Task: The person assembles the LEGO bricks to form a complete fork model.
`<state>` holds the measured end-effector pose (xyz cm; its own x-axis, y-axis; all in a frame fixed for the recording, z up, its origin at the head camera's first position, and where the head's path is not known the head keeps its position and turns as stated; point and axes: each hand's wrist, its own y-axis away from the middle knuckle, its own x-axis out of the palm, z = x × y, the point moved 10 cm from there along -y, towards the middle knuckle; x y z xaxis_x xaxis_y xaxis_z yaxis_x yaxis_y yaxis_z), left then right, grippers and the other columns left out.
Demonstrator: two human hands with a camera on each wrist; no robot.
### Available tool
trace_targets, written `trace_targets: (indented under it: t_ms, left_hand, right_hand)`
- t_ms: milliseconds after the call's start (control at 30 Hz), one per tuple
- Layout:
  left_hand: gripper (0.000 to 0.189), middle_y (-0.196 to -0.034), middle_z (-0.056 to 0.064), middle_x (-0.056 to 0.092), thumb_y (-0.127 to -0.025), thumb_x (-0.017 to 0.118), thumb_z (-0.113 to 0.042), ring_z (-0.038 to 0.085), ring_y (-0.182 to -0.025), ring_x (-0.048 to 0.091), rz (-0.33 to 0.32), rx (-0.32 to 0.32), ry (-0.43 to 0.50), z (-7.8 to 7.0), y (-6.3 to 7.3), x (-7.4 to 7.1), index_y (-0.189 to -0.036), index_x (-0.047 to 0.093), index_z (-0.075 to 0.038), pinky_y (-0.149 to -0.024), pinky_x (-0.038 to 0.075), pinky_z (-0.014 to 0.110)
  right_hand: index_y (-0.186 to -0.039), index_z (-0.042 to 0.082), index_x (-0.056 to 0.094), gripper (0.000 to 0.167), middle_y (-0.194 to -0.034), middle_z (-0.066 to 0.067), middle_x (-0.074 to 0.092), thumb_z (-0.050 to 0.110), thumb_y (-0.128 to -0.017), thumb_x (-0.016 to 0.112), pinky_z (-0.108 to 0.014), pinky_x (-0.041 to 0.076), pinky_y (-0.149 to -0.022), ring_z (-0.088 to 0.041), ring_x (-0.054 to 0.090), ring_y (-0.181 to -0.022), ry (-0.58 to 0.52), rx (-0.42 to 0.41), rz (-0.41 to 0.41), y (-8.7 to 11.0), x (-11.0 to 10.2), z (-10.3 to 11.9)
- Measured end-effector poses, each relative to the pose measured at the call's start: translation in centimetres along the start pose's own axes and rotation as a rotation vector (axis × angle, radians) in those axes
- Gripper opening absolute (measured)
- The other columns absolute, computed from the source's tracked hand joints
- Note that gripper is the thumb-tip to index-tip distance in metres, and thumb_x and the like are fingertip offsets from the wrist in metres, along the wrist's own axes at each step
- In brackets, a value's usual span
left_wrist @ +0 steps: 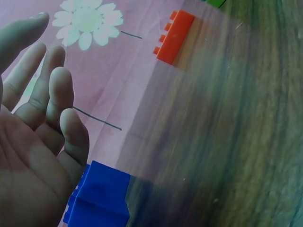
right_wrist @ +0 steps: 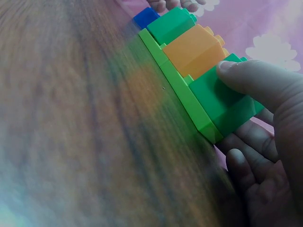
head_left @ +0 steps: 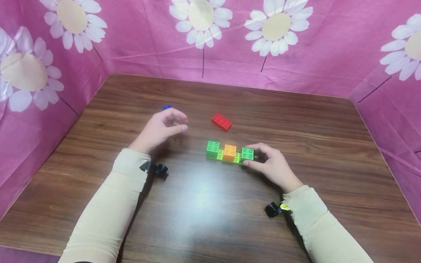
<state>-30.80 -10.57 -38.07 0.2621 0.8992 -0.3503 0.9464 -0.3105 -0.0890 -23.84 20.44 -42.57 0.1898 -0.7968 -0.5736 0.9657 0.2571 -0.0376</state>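
A long lime-green base brick (right_wrist: 182,92) lies on the table in front of me. On it stand a green block (head_left: 212,148) at the left end, an orange block (head_left: 230,152) in the middle and another green block (head_left: 247,153) at the right end. My right hand (head_left: 274,166) pinches that right-end green block, thumb on its near face and fingers behind. My left hand (head_left: 159,130) is held off to the left, fingers loosely bent, with nothing in its grasp. Just beyond it is a blue brick (left_wrist: 102,196), mostly hidden by the hand in the head view.
A red brick (head_left: 222,122) lies studs up behind the row of blocks. The wood-grain table (head_left: 204,219) meets a pink flowered cloth (head_left: 141,40) at its back and sides. Small black cameras (head_left: 272,209) stick out from both wrists.
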Motion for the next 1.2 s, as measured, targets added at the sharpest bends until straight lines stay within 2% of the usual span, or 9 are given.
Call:
trace_targets:
  t_ms: [133, 433, 700, 867, 1000, 1200]
  left_hand:
    - [0.032, -0.109, 0.008, 0.069, -0.088, 0.079, -0.018, 0.022, -0.092, 0.064, -0.010, 0.011, 0.007, 0.2, -0.2, -0.2, -0.115, 0.066, -0.009, -0.078, 0.053, 0.031]
    - [0.030, -0.105, 0.005, 0.070, -0.088, 0.078, -0.017, 0.022, -0.090, 0.064, -0.007, 0.010, 0.002, 0.6, 0.0, 0.6, -0.114, 0.066, -0.009, -0.076, 0.054, 0.034]
    - [0.032, -0.111, 0.008, 0.069, -0.089, 0.077, -0.017, 0.022, -0.094, 0.065, -0.001, 0.009, 0.002, 1.1, 0.2, 1.4, -0.117, 0.065, -0.007, -0.080, 0.055, 0.035]
    - [0.030, -0.108, 0.004, 0.069, -0.090, 0.077, -0.022, 0.020, -0.094, 0.065, 0.011, -0.014, -0.026, 1.8, -0.6, 2.7, -0.116, 0.065, -0.012, -0.079, 0.056, 0.039]
    - [0.029, -0.109, 0.001, 0.068, -0.090, 0.076, -0.025, 0.018, -0.102, 0.062, -0.001, 0.001, -0.068, 1.7, -1.5, 3.8, -0.115, 0.066, -0.014, -0.089, 0.053, 0.038]
    - [0.028, -0.111, -0.002, 0.068, -0.091, 0.075, -0.026, 0.016, -0.106, 0.062, -0.008, 0.016, -0.069, 1.5, -3.1, 5.3, -0.115, 0.066, -0.016, -0.094, 0.051, 0.038]
  right_hand:
    - [-0.119, 0.020, 0.070, 0.039, -0.108, 0.001, 0.072, 0.027, -0.084, 0.083, -0.026, 0.053, -0.082, -0.016, 0.065, -0.096, -0.002, 0.002, 0.002, 0.0, 0.0, -0.1]
    - [-0.119, 0.018, 0.070, 0.038, -0.107, 0.000, 0.072, 0.025, -0.084, 0.083, -0.025, 0.053, -0.081, -0.017, 0.066, -0.095, 0.000, -0.022, 0.000, 0.1, 0.1, -0.3]
    - [-0.117, 0.017, 0.070, 0.037, -0.106, 0.000, 0.072, 0.023, -0.083, 0.084, -0.025, 0.053, -0.081, -0.017, 0.066, -0.094, -0.006, -0.048, -0.009, 0.2, 0.1, -0.5]
    - [-0.117, 0.017, 0.070, 0.037, -0.106, 0.000, 0.072, 0.022, -0.083, 0.084, -0.025, 0.054, -0.081, -0.017, 0.067, -0.095, -0.016, -0.049, -0.011, 0.3, 0.1, -0.6]
    - [-0.118, 0.017, 0.070, 0.038, -0.107, 0.000, 0.072, 0.024, -0.083, 0.084, -0.025, 0.054, -0.081, -0.017, 0.067, -0.095, -0.019, -0.035, -0.003, 0.3, 0.2, -0.7]
    - [-0.117, 0.018, 0.070, 0.038, -0.106, 0.000, 0.072, 0.023, -0.082, 0.085, -0.025, 0.054, -0.080, -0.017, 0.067, -0.095, -0.028, -0.039, -0.006, 0.3, 0.2, -0.7]
